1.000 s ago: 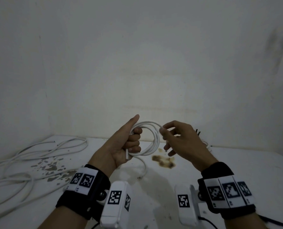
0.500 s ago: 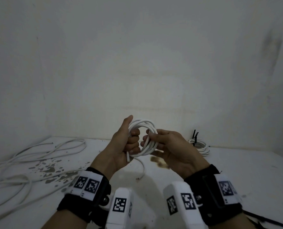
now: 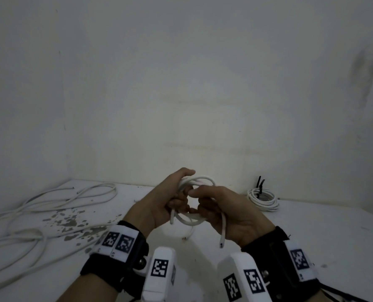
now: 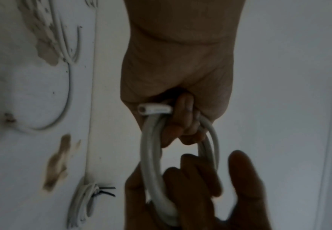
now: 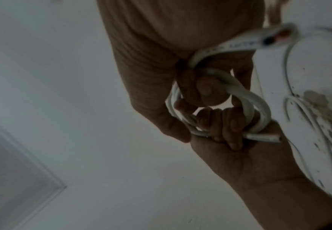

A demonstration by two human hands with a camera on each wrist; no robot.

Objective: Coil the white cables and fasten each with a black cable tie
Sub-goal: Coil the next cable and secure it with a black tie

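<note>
I hold a small coil of white cable [image 3: 203, 179] above the table between both hands. My left hand [image 3: 176, 200] grips its left side, with one cut end [image 4: 153, 109] sticking out of the fist. My right hand [image 3: 209, 203] has its fingers [image 5: 202, 91] curled through the loops on the right. The other cut end [image 3: 223, 233] hangs down past that palm. The coil [image 4: 151, 163] shows several turns. A finished coil [image 3: 262, 198] with a black cable tie [image 3: 260, 184] lies at the back right.
Loose white cables [image 3: 50, 205] sprawl over the left of the white table [image 3: 322, 232], across chipped paint patches [image 3: 72, 221]. One loose cable end [image 3: 186, 236] lies on the table below my hands. Walls close the table in at the back and left.
My right hand went from pinching the cable beside the coil to curling its fingers through the loops. Both hands drew together, and a cut end now hangs past the right palm.
</note>
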